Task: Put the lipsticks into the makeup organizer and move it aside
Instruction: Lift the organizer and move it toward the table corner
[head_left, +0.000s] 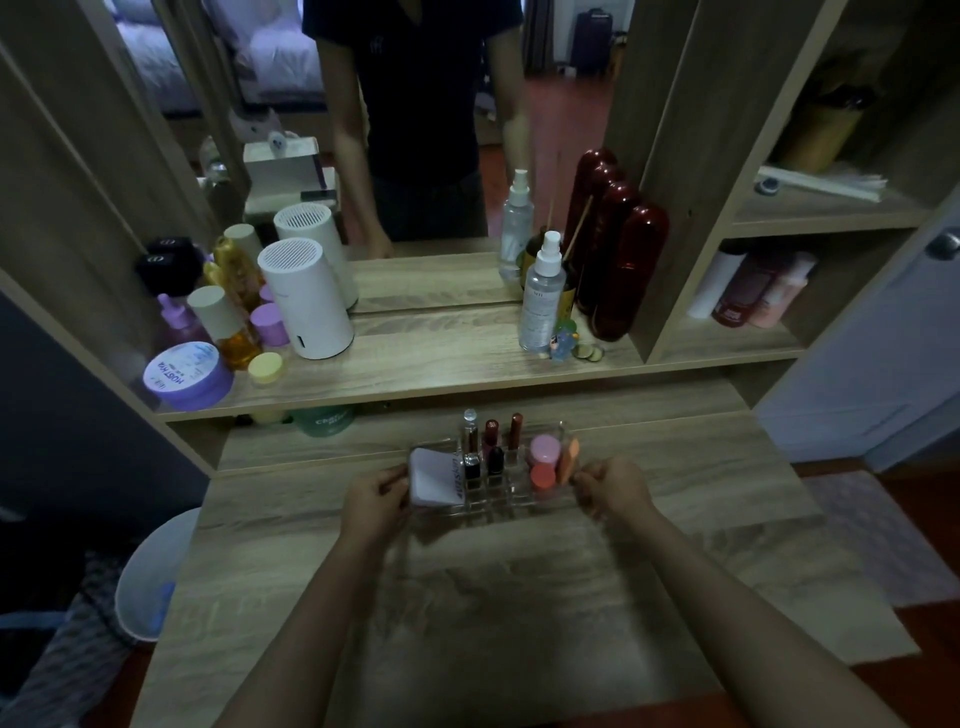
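Note:
A clear plastic makeup organizer (511, 501) rests on the wooden dressing table (519, 597), near its back edge. Several lipsticks (492, 441) stand upright in its middle slots. A white pad (434, 475) lies in its left section, and a pink jar (543, 449) with an orange sponge sits in its right section. My left hand (371, 496) grips the organizer's left end. My right hand (613, 488) grips its right end.
Above the table runs a shelf (441, 364) under a mirror, crowded with bottles, a white cylinder (304, 304), a purple tub (187, 376), a spray bottle (543, 293) and dark red containers (621, 270). A white bin (150, 577) stands left of the table.

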